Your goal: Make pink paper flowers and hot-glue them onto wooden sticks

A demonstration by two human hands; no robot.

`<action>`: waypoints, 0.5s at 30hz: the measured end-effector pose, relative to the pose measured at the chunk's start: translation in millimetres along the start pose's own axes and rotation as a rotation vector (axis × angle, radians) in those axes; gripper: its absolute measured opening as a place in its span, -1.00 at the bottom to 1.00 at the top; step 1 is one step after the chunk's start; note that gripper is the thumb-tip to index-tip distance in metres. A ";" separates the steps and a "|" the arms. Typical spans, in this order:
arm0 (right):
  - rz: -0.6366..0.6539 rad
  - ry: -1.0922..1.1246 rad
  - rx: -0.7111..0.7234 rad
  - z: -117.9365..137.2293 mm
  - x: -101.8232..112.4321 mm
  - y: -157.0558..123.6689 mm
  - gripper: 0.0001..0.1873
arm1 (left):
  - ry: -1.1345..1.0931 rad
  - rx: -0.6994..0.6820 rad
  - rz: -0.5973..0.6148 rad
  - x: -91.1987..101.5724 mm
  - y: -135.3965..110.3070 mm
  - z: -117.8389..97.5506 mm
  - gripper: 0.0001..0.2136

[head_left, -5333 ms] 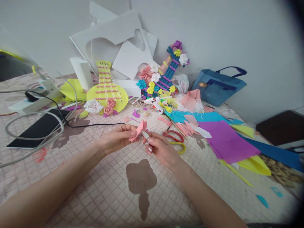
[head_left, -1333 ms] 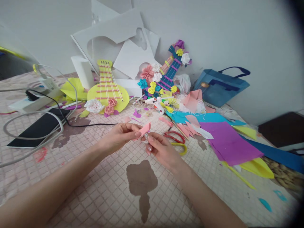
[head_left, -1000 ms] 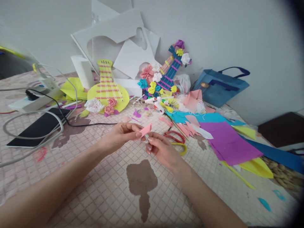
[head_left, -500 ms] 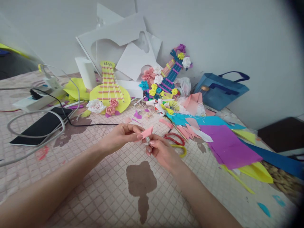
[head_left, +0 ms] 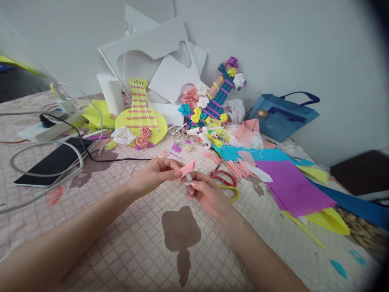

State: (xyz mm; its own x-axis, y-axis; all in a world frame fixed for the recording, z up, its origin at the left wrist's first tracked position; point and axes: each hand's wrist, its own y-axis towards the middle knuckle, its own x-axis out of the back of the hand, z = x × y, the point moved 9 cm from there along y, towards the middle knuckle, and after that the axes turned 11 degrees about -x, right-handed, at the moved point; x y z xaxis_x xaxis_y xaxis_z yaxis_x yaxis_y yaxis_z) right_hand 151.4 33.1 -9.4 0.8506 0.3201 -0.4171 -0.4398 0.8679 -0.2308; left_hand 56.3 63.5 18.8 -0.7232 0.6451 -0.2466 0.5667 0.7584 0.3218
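Pinched at the fingertips of the left hand (head_left: 154, 177): pink paper piece (head_left: 188, 167), raised between both hands. Curled in the right hand (head_left: 207, 193): small pale ring (head_left: 189, 177), just beneath the paper. Just right of the right hand: red scissors (head_left: 224, 177).

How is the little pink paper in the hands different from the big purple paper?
The pink paper is small; the purple sheet is far bigger. The pink paper is pinched in the left hand, with the right hand touching it, up off the table; the purple sheet lies spread on the table, with no hand on it. Both are coloured craft paper.
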 end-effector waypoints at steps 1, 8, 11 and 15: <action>-0.005 -0.008 -0.002 -0.4 0.2 0.1 -0.87 | -0.001 0.001 -0.004 -0.3 0.2 -0.3 -0.88; 0.020 -0.020 0.015 1.3 -2.1 -1.2 -0.83 | 0.001 0.012 -0.016 0.4 1.0 -0.7 -0.85; 0.041 0.011 0.016 1.9 -3.3 -1.6 -0.83 | -0.005 0.004 -0.012 1.5 0.8 0.1 -0.86; 0.027 0.029 0.025 1.2 -1.4 -0.6 -0.84 | -0.007 0.006 -0.001 1.5 0.4 2.7 -0.87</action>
State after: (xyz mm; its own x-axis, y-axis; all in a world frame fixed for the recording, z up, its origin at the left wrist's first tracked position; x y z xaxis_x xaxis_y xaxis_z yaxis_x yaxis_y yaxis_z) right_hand 150.9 32.6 -7.7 0.8296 0.3325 -0.4485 -0.4549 0.8683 -0.1977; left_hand 56.5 65.0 16.0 -0.7207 0.6453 -0.2533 0.5688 0.7594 0.3158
